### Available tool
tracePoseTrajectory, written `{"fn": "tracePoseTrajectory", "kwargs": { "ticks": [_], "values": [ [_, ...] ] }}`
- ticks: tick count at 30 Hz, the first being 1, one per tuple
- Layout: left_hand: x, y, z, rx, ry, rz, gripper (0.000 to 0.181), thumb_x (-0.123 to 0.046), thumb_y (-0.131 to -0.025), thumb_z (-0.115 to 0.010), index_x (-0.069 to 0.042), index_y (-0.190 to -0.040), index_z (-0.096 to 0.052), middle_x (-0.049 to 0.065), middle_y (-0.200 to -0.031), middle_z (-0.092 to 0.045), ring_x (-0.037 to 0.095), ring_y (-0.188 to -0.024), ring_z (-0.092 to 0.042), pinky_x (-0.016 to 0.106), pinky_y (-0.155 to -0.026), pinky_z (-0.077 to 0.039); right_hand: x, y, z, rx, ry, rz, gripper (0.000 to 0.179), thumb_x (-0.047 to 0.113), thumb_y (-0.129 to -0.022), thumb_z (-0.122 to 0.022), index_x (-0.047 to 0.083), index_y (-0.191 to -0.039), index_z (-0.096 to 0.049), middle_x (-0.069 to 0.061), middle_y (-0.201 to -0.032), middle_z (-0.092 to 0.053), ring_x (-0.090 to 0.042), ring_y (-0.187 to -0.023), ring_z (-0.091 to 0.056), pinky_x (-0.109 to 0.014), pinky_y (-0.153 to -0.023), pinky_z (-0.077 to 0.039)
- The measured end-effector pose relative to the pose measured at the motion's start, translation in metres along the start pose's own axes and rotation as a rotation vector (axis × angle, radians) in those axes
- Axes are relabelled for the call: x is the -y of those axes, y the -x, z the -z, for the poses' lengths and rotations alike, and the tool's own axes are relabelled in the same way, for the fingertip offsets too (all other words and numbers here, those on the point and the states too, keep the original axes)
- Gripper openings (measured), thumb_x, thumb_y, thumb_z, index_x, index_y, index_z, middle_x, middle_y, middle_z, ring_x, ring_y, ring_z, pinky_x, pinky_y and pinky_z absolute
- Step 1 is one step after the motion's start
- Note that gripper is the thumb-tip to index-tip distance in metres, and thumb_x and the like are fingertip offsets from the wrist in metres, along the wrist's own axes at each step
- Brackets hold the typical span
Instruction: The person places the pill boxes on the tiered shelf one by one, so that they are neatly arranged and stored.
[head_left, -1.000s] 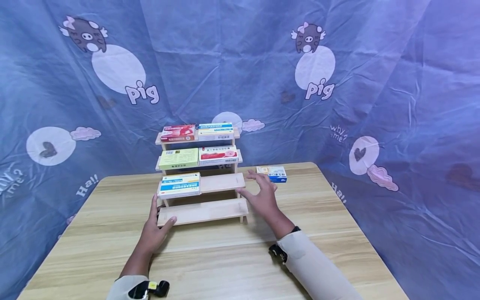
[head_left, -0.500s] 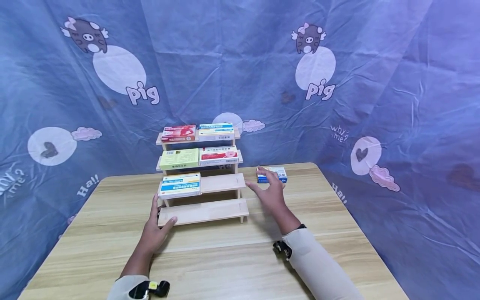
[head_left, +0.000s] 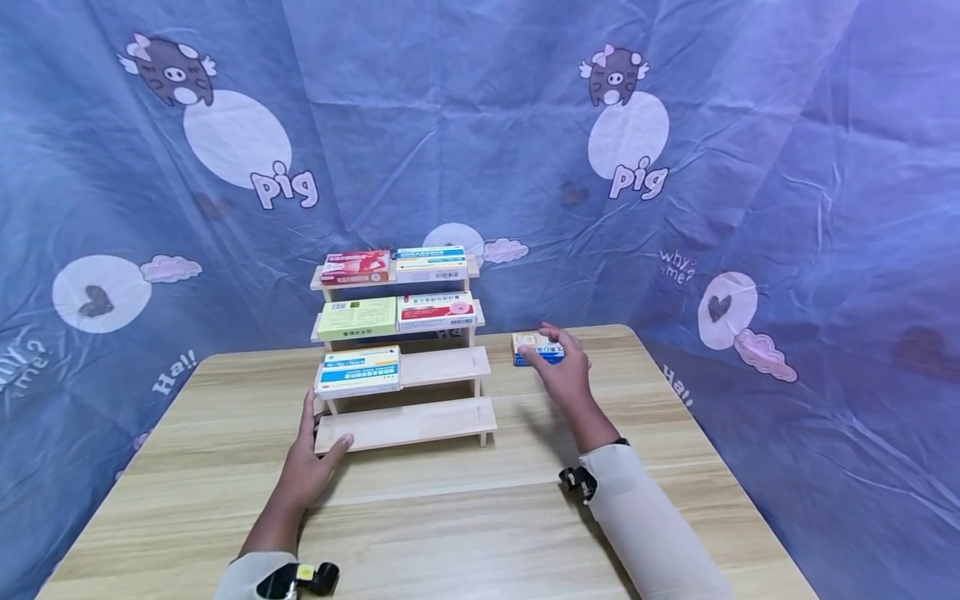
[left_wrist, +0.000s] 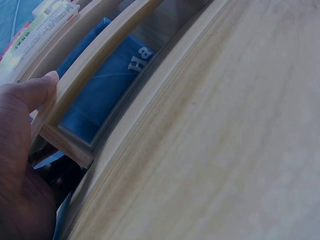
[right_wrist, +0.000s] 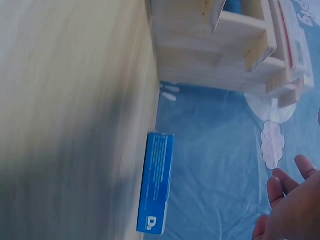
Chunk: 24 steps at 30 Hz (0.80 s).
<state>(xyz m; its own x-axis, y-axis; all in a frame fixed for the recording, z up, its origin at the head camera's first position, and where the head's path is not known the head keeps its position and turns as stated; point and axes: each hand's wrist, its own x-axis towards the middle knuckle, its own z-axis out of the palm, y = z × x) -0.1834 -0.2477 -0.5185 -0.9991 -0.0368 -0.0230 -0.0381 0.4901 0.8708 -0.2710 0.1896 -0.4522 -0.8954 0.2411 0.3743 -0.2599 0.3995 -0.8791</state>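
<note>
My left hand [head_left: 309, 461] holds the left end of the lowest board of a stepped wooden display rack [head_left: 420, 423]. In the left wrist view, its thumb [left_wrist: 37, 91] lies on the board's edge, and the other fingers are partly hidden behind the rack's leg. At the back right of the table lies a small blue-and-white medicine box [head_left: 529, 339]. Over that box hovers my right hand [head_left: 566, 371], thumb and fingers spread. The right wrist view shows a gap between the right hand [right_wrist: 295, 207] and the blue box [right_wrist: 156, 182].
On the rack's top tier lie a red box [head_left: 356, 267] and a white-and-blue box [head_left: 431, 263]. A green box [head_left: 358, 317] and a red-and-white box [head_left: 437, 311] share the tier below. Another white-and-blue box [head_left: 360, 372] sits lower left. Blue printed cloth [head_left: 480, 150] hangs behind.
My right hand has moved from the rack's right side rightward to above the blue-and-white medicine box. The left hand has stayed on the rack.
</note>
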Motion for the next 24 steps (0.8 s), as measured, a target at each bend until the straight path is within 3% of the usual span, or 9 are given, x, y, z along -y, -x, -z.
{"fn": "tracePoseTrajectory", "kwargs": {
  "ticks": [7,24],
  "values": [
    [0.000,0.000,-0.001,-0.012,-0.010,-0.022,0.112,-0.041,-0.108,-0.070,-0.043,-0.172,0.023,0.034,-0.178,-0.021,0.057,-0.165,-0.021,0.074,-0.131,-0.015,-0.012,-0.015,0.008,0.103,-0.010,-0.024,0.057,0.025,-0.096,-0.086,0.001,-0.143,-0.063,-0.020,-0.157,-0.059,-0.042,-0.145,-0.051,-0.060,-0.125,-0.037],
    [0.000,-0.001,-0.003,-0.024,-0.026,-0.043,0.112,-0.041,-0.107,-0.070,-0.042,-0.173,0.021,0.037,-0.175,-0.024,0.060,-0.162,-0.023,0.078,-0.129,-0.017,-0.029,-0.052,0.027,0.333,0.101,-0.210,0.075,0.028,-0.098,-0.083,0.005,-0.161,-0.050,-0.023,-0.173,-0.037,-0.048,-0.161,-0.033,-0.067,-0.129,-0.033]
  ]
}}
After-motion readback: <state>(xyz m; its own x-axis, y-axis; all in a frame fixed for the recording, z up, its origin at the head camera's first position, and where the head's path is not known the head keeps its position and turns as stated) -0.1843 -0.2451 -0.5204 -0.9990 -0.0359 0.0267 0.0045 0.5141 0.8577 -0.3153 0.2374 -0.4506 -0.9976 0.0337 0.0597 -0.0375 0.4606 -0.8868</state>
